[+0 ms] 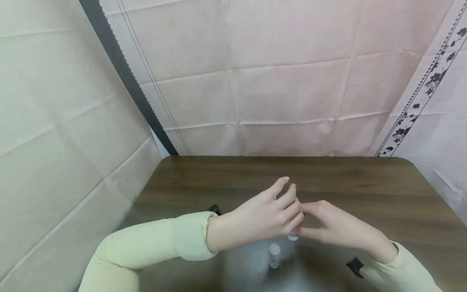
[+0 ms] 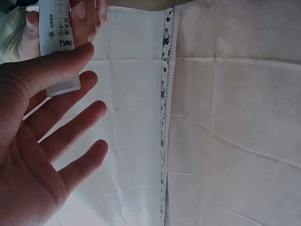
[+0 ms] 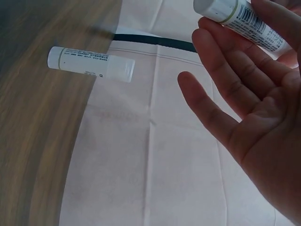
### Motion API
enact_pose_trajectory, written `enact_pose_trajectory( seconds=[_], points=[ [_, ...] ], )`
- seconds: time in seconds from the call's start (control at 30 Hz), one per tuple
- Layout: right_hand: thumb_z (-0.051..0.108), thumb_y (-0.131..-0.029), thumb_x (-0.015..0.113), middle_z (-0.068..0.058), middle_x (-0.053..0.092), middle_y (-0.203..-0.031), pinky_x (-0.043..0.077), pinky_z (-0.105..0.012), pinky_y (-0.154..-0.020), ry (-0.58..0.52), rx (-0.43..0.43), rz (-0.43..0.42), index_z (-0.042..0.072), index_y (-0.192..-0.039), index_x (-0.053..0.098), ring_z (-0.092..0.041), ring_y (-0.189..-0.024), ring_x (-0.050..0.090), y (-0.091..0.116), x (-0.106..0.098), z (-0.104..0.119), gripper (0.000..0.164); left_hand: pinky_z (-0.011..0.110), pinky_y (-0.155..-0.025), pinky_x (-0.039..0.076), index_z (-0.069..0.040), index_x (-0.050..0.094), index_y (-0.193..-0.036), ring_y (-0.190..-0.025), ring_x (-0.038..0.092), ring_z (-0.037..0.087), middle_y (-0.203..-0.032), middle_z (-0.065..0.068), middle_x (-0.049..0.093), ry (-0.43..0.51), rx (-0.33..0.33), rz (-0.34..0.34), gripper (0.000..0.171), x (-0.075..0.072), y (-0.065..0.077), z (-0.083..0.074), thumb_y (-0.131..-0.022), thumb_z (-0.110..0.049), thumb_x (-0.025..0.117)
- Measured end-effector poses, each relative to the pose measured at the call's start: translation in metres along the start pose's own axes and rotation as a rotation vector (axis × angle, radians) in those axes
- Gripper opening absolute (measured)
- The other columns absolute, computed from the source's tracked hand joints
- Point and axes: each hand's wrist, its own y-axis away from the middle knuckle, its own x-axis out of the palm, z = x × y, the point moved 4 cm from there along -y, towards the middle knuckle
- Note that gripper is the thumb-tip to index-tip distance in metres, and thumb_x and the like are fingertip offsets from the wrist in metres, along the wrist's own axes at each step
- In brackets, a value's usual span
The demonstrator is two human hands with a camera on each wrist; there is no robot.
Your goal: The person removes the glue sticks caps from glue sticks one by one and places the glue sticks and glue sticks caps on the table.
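Between the two hands is a white glue stick (image 2: 56, 28) with printed lettering and a clear cap. My left hand (image 1: 268, 217) pinches it at the cap end with thumb and index finger, the other fingers spread apart. My right hand (image 1: 339, 227) grips the same stick from the opposite side, its thumb across the barcode label (image 3: 251, 21). From the head view most of this stick is hidden behind the fingers, with a pale end peeking out below. A second glue stick (image 1: 274, 255) stands upright on the table, nearer the body than both hands.
The dark wood-grain table (image 1: 226, 170) reaches back to a pale creased cloth (image 1: 284, 97) hung behind it. Another pale cloth (image 1: 54, 142) hangs along the left side. Dark pieces, one a black tab (image 1: 355, 267), show at the sleeve cuffs.
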Motion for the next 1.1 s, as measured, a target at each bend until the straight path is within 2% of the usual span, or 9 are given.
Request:
enact_pose_trajectory(
  seconds=[0.43,0.87,1.1],
  points=[
    [0.026,-0.095,0.072,0.021,0.063,-0.091,0.049,-0.015,-0.069,0.001,-0.03,0.008,0.028,-0.102,0.063,0.004,-0.076,0.058,-0.001,0.004,0.0,0.011,0.048,-0.104,0.044,-0.026,0.076,-0.092,-0.101,0.065,0.02,-0.087,-0.009,0.069,0.015,-0.001,0.059,0.024,-0.003,-0.001,0.002,-0.095,-0.014,0.055],
    [0.027,-0.092,0.076,0.024,0.059,-0.083,0.043,-0.009,-0.062,0.061,-0.06,-0.029,0.028,-0.096,0.062,0.008,-0.068,0.051,-0.004,0.003,0.001,0.014,0.041,-0.097,0.048,-0.028,0.074,-0.087,-0.086,0.064,0.013,-0.08,-0.013,0.064,0.077,-0.003,0.122,0.022,-0.005,-0.004,0.009,-0.092,-0.014,0.058],
    [0.03,-0.091,0.077,0.024,0.059,-0.085,0.042,-0.009,-0.065,0.087,-0.077,-0.048,0.03,-0.096,0.063,0.006,-0.071,0.054,-0.005,0.003,0.002,0.015,0.034,-0.093,0.048,-0.033,0.074,-0.087,-0.081,0.061,0.007,-0.081,-0.018,0.066,0.135,0.004,0.145,0.016,-0.003,-0.006,0.016,-0.096,-0.023,0.066]
  ],
)
